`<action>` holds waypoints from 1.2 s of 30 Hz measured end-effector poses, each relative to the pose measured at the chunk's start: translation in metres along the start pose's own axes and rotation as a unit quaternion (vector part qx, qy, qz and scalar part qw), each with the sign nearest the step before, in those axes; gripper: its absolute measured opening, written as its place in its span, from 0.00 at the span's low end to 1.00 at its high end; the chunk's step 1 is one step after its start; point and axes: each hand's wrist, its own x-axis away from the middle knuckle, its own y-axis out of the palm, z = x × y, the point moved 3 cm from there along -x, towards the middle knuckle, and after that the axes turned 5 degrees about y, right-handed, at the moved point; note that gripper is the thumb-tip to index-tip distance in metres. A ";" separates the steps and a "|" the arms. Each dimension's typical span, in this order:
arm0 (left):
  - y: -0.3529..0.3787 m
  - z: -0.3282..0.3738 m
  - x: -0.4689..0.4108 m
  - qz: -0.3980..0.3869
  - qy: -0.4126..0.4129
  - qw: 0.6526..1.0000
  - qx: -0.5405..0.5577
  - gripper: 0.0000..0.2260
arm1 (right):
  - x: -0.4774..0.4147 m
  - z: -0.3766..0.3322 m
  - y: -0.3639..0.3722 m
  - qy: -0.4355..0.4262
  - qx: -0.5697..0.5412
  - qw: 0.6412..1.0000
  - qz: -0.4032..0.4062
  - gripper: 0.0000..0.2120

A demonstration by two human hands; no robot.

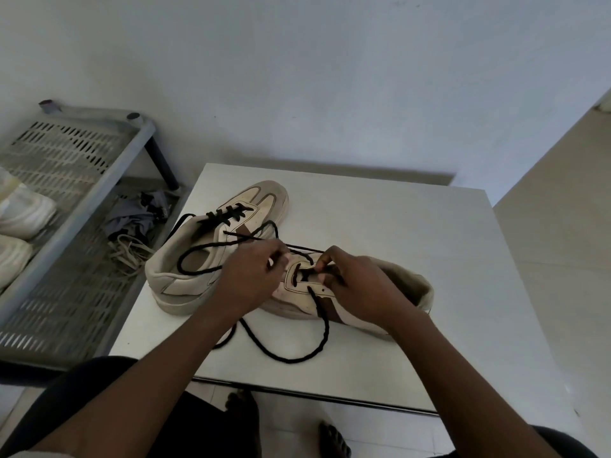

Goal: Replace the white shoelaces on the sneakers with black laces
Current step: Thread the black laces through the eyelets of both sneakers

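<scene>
Two beige sneakers lie on a small white table [413, 226]. The far sneaker [198, 259] has a black lace crossed through its front eyelets, and that lace's loose ends loop over its side. On the near sneaker [410, 285], lying with its heel to the right, my left hand [251, 279] holds the front part. My right hand [350, 285] pinches a black lace [291, 357] at the eyelets. The lace's free length trails in a loop toward the table's front edge.
A grey perforated metal rack [66, 180] stands to the left, holding pale shoes [23, 209], a crumpled grey cloth [139, 216] and loose white laces [130, 251]. A white wall rises behind the table. My bare feet show on the tiled floor below the front edge.
</scene>
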 end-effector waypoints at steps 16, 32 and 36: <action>-0.002 0.014 -0.020 0.164 0.093 0.976 -0.109 0.04 | -0.006 -0.011 -0.015 -0.001 -0.132 0.987 0.089 0.21; -0.008 -0.023 -0.026 0.124 -0.010 0.984 -0.129 0.03 | -0.019 -0.012 -0.011 0.012 -0.040 0.991 0.129 0.08; -0.004 -0.020 -0.023 0.138 -0.013 0.981 -0.134 0.04 | -0.015 -0.006 -0.001 0.044 0.096 0.992 0.070 0.12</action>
